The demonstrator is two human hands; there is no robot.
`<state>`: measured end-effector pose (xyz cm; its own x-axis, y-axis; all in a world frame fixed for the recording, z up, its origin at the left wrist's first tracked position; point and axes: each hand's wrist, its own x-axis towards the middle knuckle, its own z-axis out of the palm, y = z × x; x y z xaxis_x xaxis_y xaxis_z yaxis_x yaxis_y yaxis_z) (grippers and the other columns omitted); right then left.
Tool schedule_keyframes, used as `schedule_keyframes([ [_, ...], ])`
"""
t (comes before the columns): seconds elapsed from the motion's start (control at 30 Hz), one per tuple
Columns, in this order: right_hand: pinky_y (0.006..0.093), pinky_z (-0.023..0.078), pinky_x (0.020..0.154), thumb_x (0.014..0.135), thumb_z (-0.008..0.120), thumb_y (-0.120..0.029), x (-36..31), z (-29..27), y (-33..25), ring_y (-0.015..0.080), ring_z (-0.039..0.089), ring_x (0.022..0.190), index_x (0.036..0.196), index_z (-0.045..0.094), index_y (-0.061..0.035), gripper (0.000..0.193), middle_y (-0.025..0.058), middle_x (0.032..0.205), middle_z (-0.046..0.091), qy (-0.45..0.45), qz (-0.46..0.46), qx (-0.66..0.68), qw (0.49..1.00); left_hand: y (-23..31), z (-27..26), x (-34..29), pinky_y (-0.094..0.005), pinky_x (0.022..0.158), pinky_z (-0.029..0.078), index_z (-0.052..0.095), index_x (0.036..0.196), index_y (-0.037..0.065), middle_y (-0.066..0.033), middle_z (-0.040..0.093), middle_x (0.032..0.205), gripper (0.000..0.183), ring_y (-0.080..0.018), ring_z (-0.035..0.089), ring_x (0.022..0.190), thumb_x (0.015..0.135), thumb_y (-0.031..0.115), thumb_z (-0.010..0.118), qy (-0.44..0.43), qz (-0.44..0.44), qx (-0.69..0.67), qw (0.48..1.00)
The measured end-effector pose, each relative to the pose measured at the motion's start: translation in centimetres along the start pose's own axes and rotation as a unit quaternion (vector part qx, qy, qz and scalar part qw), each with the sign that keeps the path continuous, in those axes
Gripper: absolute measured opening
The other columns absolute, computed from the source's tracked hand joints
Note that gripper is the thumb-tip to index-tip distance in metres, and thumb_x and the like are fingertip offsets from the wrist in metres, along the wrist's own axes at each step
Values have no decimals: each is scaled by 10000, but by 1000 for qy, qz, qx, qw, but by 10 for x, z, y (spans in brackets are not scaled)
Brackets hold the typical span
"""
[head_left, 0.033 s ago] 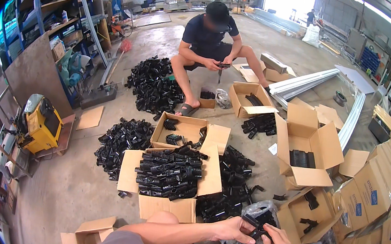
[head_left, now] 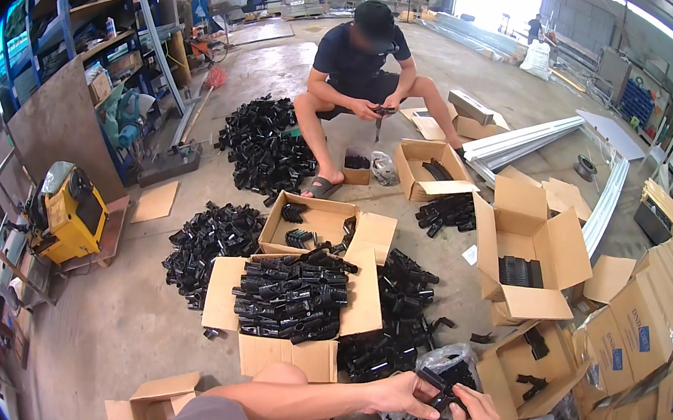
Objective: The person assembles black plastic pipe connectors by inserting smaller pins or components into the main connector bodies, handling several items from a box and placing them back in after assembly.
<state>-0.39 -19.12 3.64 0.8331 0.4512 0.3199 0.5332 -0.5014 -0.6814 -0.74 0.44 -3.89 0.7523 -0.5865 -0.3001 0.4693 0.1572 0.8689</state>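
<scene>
At the lower right, my left hand grips a black plastic fitting from its left side. The fingers of my right hand close on the same piece from the right. Its exact kind is too small to make out. Just beyond and under it stands a clear plastic bag with black parts inside. To the left of my hands, an open carton is heaped with black fittings. More black fittings lie in a loose pile between that carton and the bag.
Facing me, a seated co-worker holds a small black piece in both hands. Open cartons stand at the right, beside stacked closed boxes. Piles of black parts lie left of centre. A yellow machine stands far left.
</scene>
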Motion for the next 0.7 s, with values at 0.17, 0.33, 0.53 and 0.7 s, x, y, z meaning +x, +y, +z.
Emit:
schedule_keyframes([
  [0.17,354,519,870,782,652,19,2,0,0,302,679,963,1018,708,47,244,172,1049,712,-4,25,46,999,2,6,-1,-226,812,481,702,1128,22,34,684,985,278,-40,582,885,893,165,746,45,16,36,998],
  [0.33,331,511,864,790,655,0,-4,-1,21,263,685,952,1048,708,51,268,182,1038,714,1,53,86,995,5,1,5,-233,776,483,695,1066,23,56,629,915,272,-30,543,826,927,256,718,7,7,67,998],
  [0.53,284,505,734,799,663,-16,-5,-6,8,197,685,810,1064,716,41,277,168,926,724,-37,133,87,987,-10,3,4,-221,729,494,646,1039,24,62,583,889,306,-23,539,834,979,324,644,-21,17,62,998],
  [0.7,267,481,666,797,662,-10,-8,0,14,164,653,735,1068,719,35,281,146,847,710,-26,98,105,989,10,4,-6,-225,732,510,581,866,57,56,565,851,321,-25,552,837,976,352,642,-48,-9,55,997],
])
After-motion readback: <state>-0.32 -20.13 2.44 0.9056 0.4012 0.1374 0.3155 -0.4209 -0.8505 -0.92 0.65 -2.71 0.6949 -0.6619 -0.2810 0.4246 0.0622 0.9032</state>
